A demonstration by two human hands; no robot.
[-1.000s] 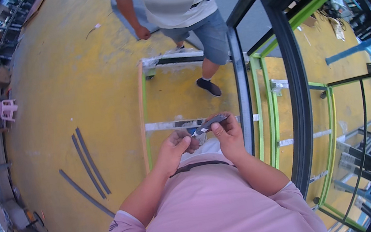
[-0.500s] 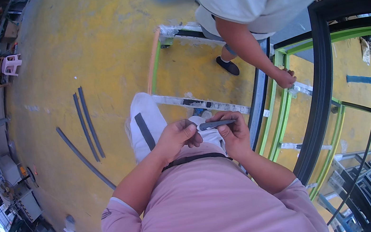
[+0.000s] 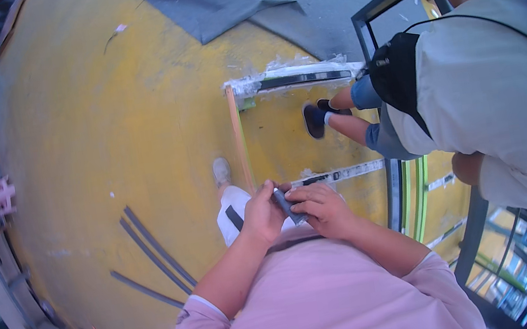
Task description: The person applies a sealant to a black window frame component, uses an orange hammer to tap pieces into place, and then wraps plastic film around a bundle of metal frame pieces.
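**Small dark grey piece [image 3: 287, 207] being gripped from both sides**

The piece is being held aslant just in front of the waist, with a pale tip being shown at its far end. Its left side is being pressed by the left hand [image 3: 263, 215], whose fingers are being curled closed around it, partly out of sight. Its right side is being clasped by the right hand [image 3: 326, 211], whose fingers are being bent over it, drawn together. On the yellow floor [image 3: 72, 159] at left, three long grey strips [image 3: 154, 255] are being seen; at right, space is being occupied by a co-worker [image 3: 483, 84].
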